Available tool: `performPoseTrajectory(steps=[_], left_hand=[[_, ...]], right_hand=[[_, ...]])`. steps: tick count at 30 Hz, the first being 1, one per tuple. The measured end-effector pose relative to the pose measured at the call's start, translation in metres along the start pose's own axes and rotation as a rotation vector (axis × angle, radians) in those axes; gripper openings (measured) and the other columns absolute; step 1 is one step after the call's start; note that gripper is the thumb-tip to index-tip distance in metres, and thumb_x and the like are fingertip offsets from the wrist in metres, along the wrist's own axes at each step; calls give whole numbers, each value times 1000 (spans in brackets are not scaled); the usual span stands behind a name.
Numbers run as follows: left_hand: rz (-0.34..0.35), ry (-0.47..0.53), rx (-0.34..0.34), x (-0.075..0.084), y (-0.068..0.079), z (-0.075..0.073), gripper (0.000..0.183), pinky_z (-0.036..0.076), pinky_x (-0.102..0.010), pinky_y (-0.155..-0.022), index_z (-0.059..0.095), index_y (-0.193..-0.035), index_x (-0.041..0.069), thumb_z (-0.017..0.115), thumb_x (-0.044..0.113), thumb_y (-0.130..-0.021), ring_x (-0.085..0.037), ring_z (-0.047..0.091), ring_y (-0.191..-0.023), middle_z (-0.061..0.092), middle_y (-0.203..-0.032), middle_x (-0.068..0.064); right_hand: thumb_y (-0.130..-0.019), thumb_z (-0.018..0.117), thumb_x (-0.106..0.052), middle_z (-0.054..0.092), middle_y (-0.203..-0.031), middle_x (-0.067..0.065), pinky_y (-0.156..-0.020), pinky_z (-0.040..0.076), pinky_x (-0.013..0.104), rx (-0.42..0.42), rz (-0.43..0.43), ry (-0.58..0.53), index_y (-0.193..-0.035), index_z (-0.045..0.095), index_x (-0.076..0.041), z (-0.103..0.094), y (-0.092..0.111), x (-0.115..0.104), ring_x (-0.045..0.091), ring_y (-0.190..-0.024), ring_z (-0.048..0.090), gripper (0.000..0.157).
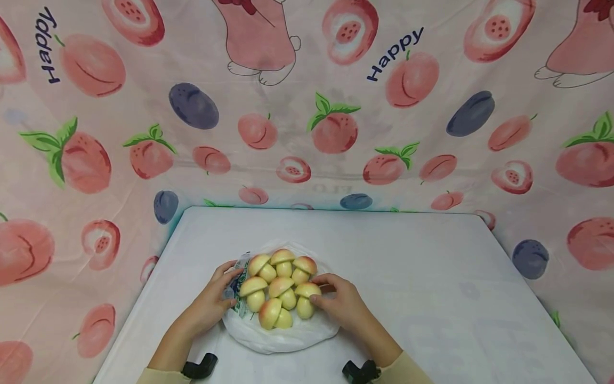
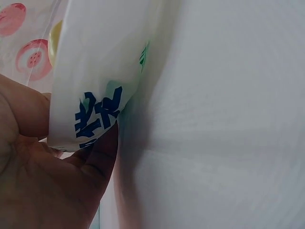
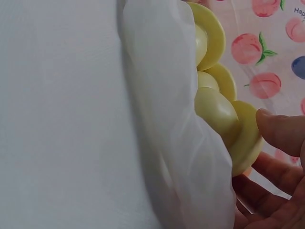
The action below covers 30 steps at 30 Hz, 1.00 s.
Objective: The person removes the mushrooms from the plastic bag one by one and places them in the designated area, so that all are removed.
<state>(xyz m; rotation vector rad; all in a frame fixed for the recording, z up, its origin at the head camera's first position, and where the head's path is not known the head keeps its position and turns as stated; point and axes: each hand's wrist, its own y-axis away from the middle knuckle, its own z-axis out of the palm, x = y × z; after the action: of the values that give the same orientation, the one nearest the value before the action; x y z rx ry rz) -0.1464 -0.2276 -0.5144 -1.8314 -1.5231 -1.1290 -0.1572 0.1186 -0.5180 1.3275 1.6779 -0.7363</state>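
Toy mushrooms (image 1: 280, 288): seven in a loose cluster, yellow with reddish blush on several caps, lying in the opened bag between both hands
Plastic bag (image 1: 278, 342): white, thin, spread on the table (image 1: 431, 277), rim bunched around the cluster, with blue and green print along the left edge
Left hand (image 1: 208, 304): grips the printed edge of the bag, pinching it between thumb and fingers
Right hand (image 1: 347, 303): grasps the mushroom farthest right in the middle row, thumb on the cap, fingers behind
Wrists: wear black devices (image 1: 201, 366), just beside beige sleeves (image 1: 403, 370)
Backdrop cloth (image 1: 292, 106): pink, printed with peaches, dark blue fruit and "Happy", hanging behind and beside the table
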Motion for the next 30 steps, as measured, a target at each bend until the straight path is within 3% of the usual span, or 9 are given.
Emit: performPoseTrajectory(steps=[17, 30], left_hand=[[-5, 25, 9, 1, 0, 0, 75, 18, -71, -130, 40, -164, 5, 64, -14, -96, -49, 4, -167, 11, -181, -9], [0, 29, 10, -1, 2, -1, 76, 18, -69, -131, 41, -164, 6, 65, -14, -94, -48, 4, -168, 12, -181, -11]], right_hand=[[-94, 83, -18, 76, -127, 6, -88, 61, 28, 5, 2, -69, -123, 75, -14, 1, -2, 1, 26, -117, 73, 31], [-94, 82, -16, 75, -128, 12, -89, 62, 30, -9, -11, -98, -126, 75, -9, 0, -1, -1, 30, -116, 74, 33]])
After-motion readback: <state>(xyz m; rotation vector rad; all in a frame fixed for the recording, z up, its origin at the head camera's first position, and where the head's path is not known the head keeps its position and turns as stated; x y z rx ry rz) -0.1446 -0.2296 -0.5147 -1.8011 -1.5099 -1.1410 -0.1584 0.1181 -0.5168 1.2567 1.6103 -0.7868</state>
